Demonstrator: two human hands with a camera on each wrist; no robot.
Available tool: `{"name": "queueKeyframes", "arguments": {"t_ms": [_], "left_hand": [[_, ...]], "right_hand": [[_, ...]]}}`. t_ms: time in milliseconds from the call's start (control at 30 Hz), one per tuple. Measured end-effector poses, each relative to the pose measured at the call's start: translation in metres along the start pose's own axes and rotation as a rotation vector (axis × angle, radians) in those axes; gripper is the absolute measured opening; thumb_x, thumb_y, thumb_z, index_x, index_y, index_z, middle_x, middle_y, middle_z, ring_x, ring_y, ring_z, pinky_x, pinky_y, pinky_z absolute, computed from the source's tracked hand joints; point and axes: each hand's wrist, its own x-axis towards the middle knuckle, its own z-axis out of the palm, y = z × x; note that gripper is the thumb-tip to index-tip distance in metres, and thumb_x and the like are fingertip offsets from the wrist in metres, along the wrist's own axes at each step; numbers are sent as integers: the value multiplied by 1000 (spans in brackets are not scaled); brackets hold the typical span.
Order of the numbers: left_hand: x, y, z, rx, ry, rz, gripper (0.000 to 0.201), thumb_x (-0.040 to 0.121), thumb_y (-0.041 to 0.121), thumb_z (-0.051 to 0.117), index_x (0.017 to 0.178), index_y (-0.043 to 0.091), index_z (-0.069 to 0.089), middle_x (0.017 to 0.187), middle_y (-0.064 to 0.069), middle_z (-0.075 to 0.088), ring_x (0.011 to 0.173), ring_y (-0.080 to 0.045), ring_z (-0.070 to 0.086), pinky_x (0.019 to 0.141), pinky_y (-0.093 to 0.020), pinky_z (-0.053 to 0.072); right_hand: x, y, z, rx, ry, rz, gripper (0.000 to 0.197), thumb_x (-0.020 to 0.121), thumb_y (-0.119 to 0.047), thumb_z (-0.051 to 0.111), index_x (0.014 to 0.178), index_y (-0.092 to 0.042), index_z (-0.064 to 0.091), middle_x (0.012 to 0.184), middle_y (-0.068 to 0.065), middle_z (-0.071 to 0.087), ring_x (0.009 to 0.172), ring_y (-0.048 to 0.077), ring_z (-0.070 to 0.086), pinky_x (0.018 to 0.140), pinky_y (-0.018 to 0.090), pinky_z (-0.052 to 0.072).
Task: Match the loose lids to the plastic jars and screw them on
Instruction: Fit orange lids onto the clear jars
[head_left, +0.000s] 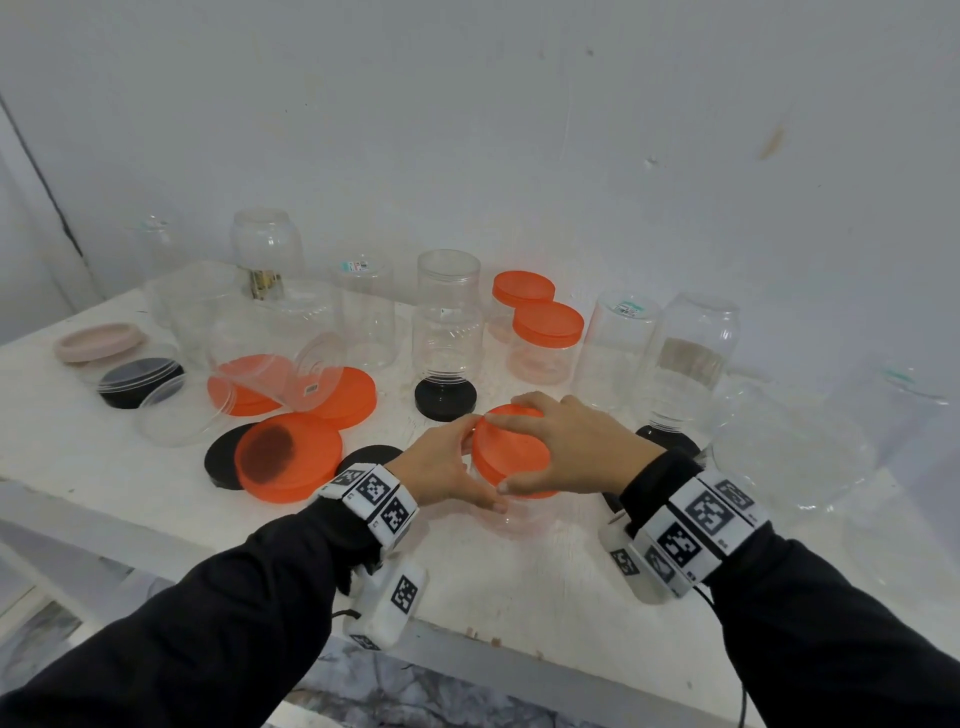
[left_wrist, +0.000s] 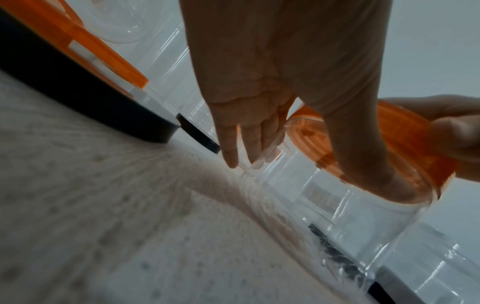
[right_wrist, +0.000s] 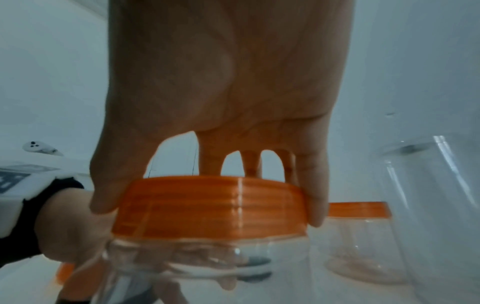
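Head view, lower middle of frame: right hand (head_left: 566, 441) clamps the orange lid (head_left: 511, 449) from above, left hand (head_left: 441, 467) wraps the clear jar (head_left: 511, 512) under it.

Left wrist view: fingers (left_wrist: 249, 144) against the jar wall, centre.

Right wrist view: thumb and fingers grip the lid rim, lower middle.

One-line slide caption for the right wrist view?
Right hand grips an orange lid on a clear jar held by the left hand.

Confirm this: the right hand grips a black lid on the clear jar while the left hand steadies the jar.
Not quite: the lid is orange, not black, as the right wrist view shows. The right hand does grip it on the clear jar, and the left hand steadies that jar.
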Motion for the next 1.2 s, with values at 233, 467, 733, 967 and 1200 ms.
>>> {"name": "queueKeyframes", "arguments": {"t_ms": [233,467,733,967,1200], "left_hand": [[-7,-1,-13,193,-58,30,83,72,28,78,140,22,31,136,8,46,122,-5,43,87,-12,35],[-9,-7,-66,583,188,68,55,87,31,63,136,18,41,135,4,50,122,-8,44,100,-19,33],[0,-27,-75,869,-27,-99,73,83,49,61,142,21,30,151,3,27,137,-16,25,110,-28,20],[7,-37,-75,925,-169,-217,67,87,55,49,144,25,29,155,3,17,142,-15,15,116,-42,4],[9,-41,-78,915,-169,-200,67,87,56,50,143,28,28,155,4,16,142,-14,14,115,-40,3]], "right_hand": [[-7,4,5,-11,28,-41,72,83,-55,57,144,-41,23,155,-3,8,138,24,12,110,41,27],[4,8,19,-82,208,31,56,94,-39,45,145,-26,26,144,4,28,130,24,27,97,32,38],[29,20,25,-85,272,91,62,93,-31,51,147,-21,21,150,6,25,138,26,23,112,36,23],[65,39,26,-77,290,148,62,94,-28,48,148,-21,17,154,6,19,142,27,16,116,39,15],[86,47,25,-117,303,221,61,96,-31,45,148,-20,16,154,8,19,142,30,16,115,42,16]]}}
